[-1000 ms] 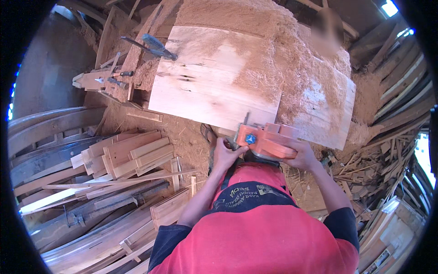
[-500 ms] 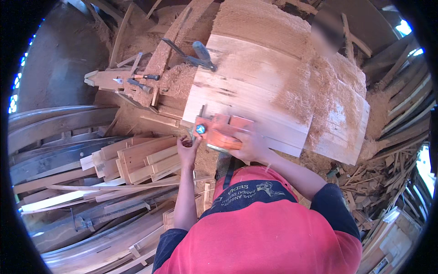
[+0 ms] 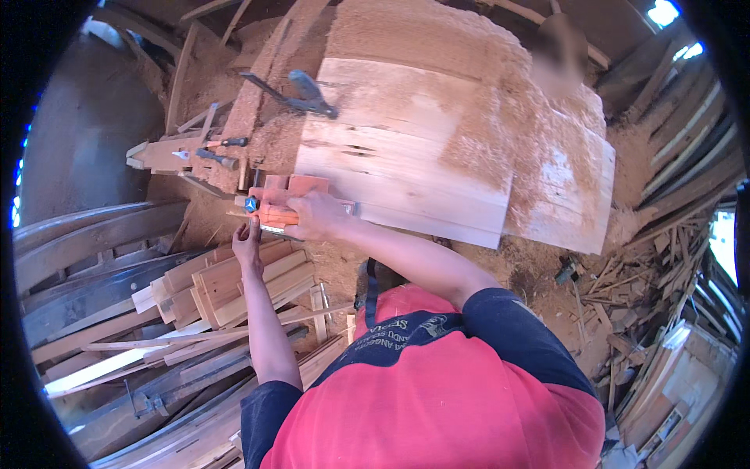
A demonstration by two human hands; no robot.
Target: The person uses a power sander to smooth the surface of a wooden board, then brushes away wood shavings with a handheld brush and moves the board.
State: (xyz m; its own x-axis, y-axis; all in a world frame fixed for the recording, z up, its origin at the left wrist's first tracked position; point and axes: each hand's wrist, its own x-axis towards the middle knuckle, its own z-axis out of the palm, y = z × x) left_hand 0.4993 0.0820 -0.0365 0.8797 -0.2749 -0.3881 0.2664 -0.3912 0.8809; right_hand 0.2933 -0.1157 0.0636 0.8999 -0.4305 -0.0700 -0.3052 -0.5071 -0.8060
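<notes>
An orange electric planer [image 3: 306, 184] with a blue front knob [image 3: 251, 204] sits at the near left corner of a pale wide board [image 3: 406, 184], its front part reaching past the board's left end. My right hand [image 3: 319, 216] is wrapped round the planer's rear handle. Close below the knob, my left hand [image 3: 248, 241] has its fingers drawn together against the planer's front side; its exact grip is partly hidden. Wood shavings [image 3: 488, 129] cover the far and right parts of the board.
A blue-handled tool [image 3: 308, 92] lies at the board's far left corner. Chisel-like hand tools [image 3: 217, 159] rest on a narrow timber farther left. Stacked planks [image 3: 223, 285] lie at the near left, scrap wood [image 3: 625, 297] at the right.
The planer and both hands have moved left along the board's near edge, and its front has passed the board's left end. The whole view has shifted slightly.
</notes>
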